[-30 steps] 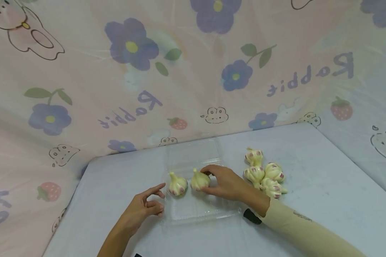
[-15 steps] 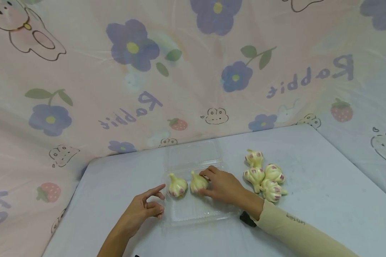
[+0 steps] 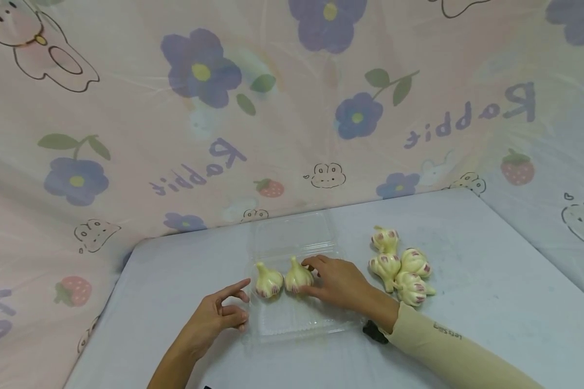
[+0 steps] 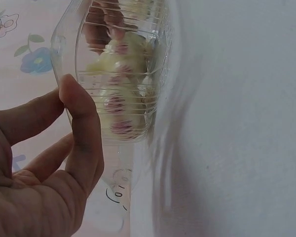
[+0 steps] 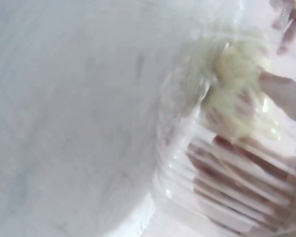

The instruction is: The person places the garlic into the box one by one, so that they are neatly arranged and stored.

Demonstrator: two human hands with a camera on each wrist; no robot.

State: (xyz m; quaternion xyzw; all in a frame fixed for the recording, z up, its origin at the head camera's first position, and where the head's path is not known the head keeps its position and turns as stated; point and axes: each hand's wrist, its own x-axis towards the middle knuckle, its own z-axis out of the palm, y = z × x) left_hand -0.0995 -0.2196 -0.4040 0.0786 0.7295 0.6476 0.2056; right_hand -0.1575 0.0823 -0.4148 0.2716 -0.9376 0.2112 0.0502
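A clear plastic clamshell box (image 3: 297, 325) lies with its lid folded back on the white table. Inside, a garlic bulb (image 3: 269, 282) stands at the left, its stem up. Beside it my right hand (image 3: 343, 284) holds a second garlic bulb (image 3: 299, 277) between thumb and fingers, the two bulbs almost touching. In the blurred right wrist view, garlic (image 5: 237, 94) shows through the ribbed box wall. My left hand (image 3: 210, 320) stays at the box's left edge, index finger extended. Its fingertips (image 4: 69, 88) touch the rim in the left wrist view, and thumb and index stand apart in the head view.
Several more garlic bulbs (image 3: 402, 265) lie in a cluster right of the box. The transparent lid (image 3: 292, 232) reaches toward the back edge. A printed curtain (image 3: 292, 108) hangs behind the table. A small dark object (image 3: 375, 332) shows under my right wrist.
My right hand has moved slightly left and lowered the second garlic bulb beside the first. The left hand has kept its place.
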